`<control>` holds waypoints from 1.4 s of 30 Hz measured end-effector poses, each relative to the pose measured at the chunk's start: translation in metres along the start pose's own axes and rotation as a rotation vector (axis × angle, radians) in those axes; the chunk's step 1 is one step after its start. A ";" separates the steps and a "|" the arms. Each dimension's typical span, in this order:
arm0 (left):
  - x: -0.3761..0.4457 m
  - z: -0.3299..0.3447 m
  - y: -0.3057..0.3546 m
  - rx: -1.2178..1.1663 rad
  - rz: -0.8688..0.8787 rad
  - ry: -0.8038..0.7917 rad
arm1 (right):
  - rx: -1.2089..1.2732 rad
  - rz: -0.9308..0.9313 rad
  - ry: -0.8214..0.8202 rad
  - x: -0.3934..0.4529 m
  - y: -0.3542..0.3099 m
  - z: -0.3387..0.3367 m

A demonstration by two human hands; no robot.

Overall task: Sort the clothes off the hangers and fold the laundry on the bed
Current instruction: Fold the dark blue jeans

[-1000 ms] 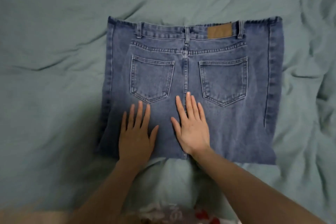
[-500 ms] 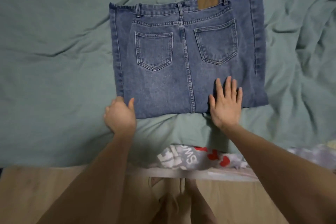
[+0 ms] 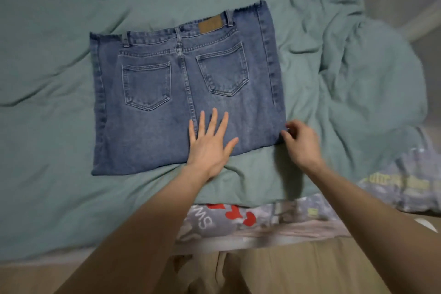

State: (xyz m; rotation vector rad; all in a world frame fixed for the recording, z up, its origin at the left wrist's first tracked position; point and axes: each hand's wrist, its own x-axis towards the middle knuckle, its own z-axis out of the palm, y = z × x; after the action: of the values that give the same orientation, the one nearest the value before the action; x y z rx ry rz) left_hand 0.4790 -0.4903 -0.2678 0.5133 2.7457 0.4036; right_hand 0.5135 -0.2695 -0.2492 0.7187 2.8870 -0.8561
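Jeans (image 3: 186, 93), blue denim, folded into a squarish block, back side up: two back pockets and a brown waistband patch (image 3: 211, 24) showing. They lie flat on the green bed cover (image 3: 47, 79), roughly mid-bed, waistband toward the far edge, fold line toward the near edge where the person stands.

Left hand (image 3: 211, 143): flat on the denim near the block's near edge, fingers straight and spread, palm down, heel of the hand just over the fold line onto the cover.

Right hand (image 3: 301, 142): at the near right corner of the jeans, fingers curled, fingertips touching the corner. Frame is blurred here; cannot tell whether they pinch the denim or only touch it.

Cover is rumpled and bunched toward the right edge of the bed. A patterned sheet (image 3: 238, 219) with red hearts and lettering shows under the cover along the near edge.
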 end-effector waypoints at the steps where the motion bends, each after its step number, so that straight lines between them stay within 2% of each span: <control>1: 0.006 0.006 0.008 0.003 -0.023 -0.047 | 0.030 -0.003 -0.013 0.002 0.001 -0.002; 4: 0.013 0.024 0.010 0.061 -0.072 -0.146 | 0.052 0.010 -0.028 0.012 0.001 -0.004; 7: 0.011 0.034 0.001 0.072 -0.099 -0.161 | 0.063 0.149 -0.029 0.017 0.011 -0.011; 9: 0.007 0.036 -0.002 0.099 -0.100 -0.185 | -0.031 0.230 -0.042 0.011 0.017 -0.011; 10: 0.006 0.037 -0.003 0.109 -0.105 -0.174 | -0.148 0.181 -0.007 0.008 0.015 -0.007; 12: 0.007 0.039 -0.004 0.124 -0.109 -0.134 | -0.372 -0.122 0.177 0.006 0.002 0.007; 13: 0.007 0.041 -0.005 0.132 -0.101 -0.115 | -0.384 -0.311 0.248 0.005 -0.010 0.014; 15: 0.004 0.046 -0.011 0.145 -0.080 -0.059 | -0.403 -0.711 0.121 0.007 -0.018 0.034; 16: 0.002 0.048 -0.016 0.147 -0.066 -0.046 | -0.475 -0.790 -0.018 0.008 -0.010 0.043; 18: 0.000 0.048 -0.028 0.160 -0.021 -0.070 | -0.591 -0.675 -0.221 0.012 0.027 0.048; 20: -0.001 0.041 -0.039 0.170 0.033 -0.112 | -0.616 -0.452 -0.269 0.014 0.066 0.034; 22: -0.001 0.027 -0.045 0.151 0.095 -0.161 | -0.638 -0.363 -0.253 0.012 0.073 0.018; 26: 0.006 -0.014 -0.058 0.031 0.033 -0.113 | -0.476 -0.397 -0.019 0.010 -0.001 0.015; 27: 0.009 -0.024 -0.065 0.022 0.002 -0.089 | -0.413 -0.414 -0.019 0.011 -0.025 0.021; 31: 0.014 -0.060 -0.105 -0.021 -0.172 0.008 | -0.331 -0.596 -0.218 0.013 -0.112 0.049; 34: 0.014 -0.077 -0.152 -0.099 -0.292 0.040 | -0.279 -0.642 -0.345 0.010 -0.159 0.073; 38: 0.007 -0.094 -0.217 -0.230 -0.410 0.003 | -0.202 -0.601 -0.450 -0.022 -0.209 0.113; 42: 0.012 -0.103 -0.268 -0.416 -0.487 0.059 | -0.201 -0.519 -0.561 -0.070 -0.250 0.166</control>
State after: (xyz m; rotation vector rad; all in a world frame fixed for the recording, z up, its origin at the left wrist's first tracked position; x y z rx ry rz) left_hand 0.3515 -0.7476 -0.2652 -0.2695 2.6083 0.8345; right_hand 0.4503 -0.5711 -0.2513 -0.2739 2.5875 -0.6418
